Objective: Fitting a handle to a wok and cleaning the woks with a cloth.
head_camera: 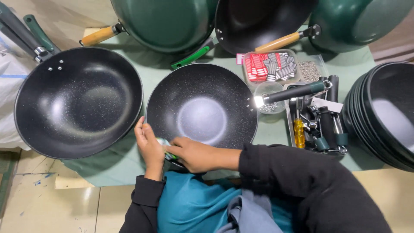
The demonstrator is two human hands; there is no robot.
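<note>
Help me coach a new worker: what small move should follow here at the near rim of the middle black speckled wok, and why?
Probably steady the black speckled wok with the left hand and press the small green piece home with the right hand. Both hands meet at the near rim, pinching that piece; whether it is seated is hidden.

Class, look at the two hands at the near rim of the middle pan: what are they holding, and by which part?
Both the left hand and right hand pinch a small green-and-white item at the pan rim; what it is and the exact hold cannot be told.

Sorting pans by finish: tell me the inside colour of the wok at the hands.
Black with fine pale speckles, wok, head view.
</note>
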